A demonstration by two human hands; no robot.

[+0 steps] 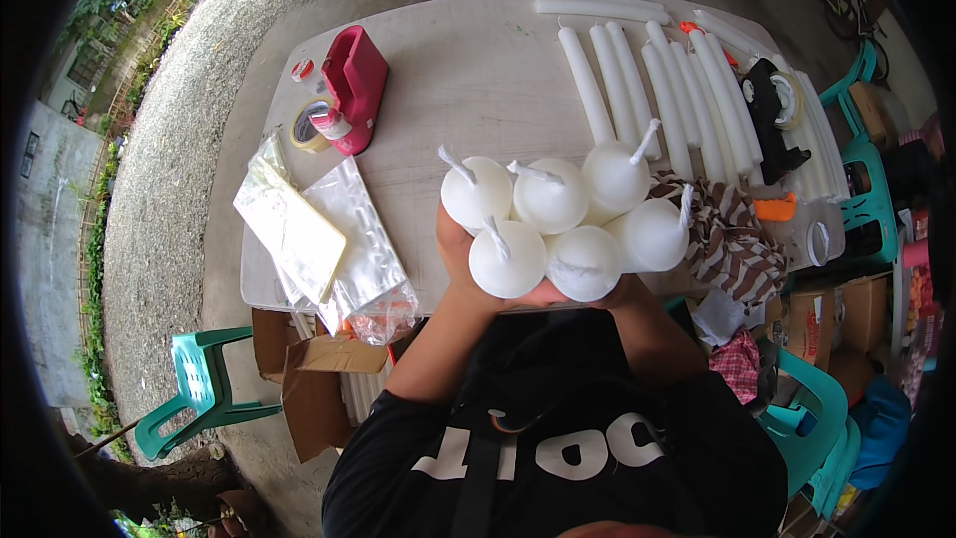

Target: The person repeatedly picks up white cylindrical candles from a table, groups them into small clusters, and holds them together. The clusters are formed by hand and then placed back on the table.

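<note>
Several thick white candles (pixel 551 197) are bunched in two rows over the near edge of the table, wick ends up toward me. My left hand (pixel 456 247) wraps the bunch from the left and below. From the right and below, my right hand (pixel 623 293) supports it. Most of my fingers are hidden behind the candles. Beyond the bunch, more long white candles (pixel 709 110) lie side by side on the table, with another candle (pixel 601 7) crosswise at the far edge.
On the table (pixel 458 70) stand a pink tape dispenser (pixel 356 90), a tape roll (pixel 311 127) and a black tape dispenser (pixel 772 120). Clear plastic bags (pixel 354 224) lie left, a striped cloth (pixel 732 239) right. Green chairs (pixel 204 379) and an opened carton (pixel 314 379) stand around.
</note>
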